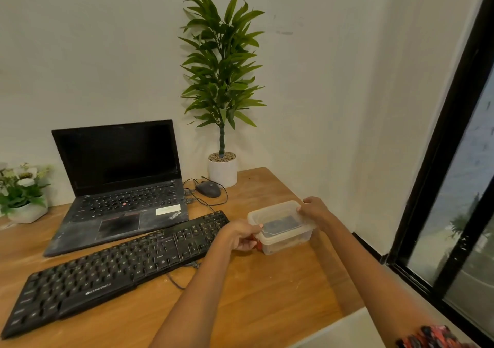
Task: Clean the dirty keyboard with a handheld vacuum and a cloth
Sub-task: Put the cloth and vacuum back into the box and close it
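Keyboard (117, 270): it is laid on the bench (267, 294) in the lower left of the frame, its long axis running from lower left up to the right centre, where its end is just beside the left hand (240, 234). That hand is the nearer one. A clear plastic container (280, 227) at right centre is gripped at both ends, left fingers (258, 227) curled on the near rim, right hand (314, 210) closed over the far corner; something dark lies inside, unidentifiable. No vacuum or cloth is seen. Farther back a dusty laptop (120, 187), a mouse (208, 188), a potted plant (222, 80) and the pale wall are found
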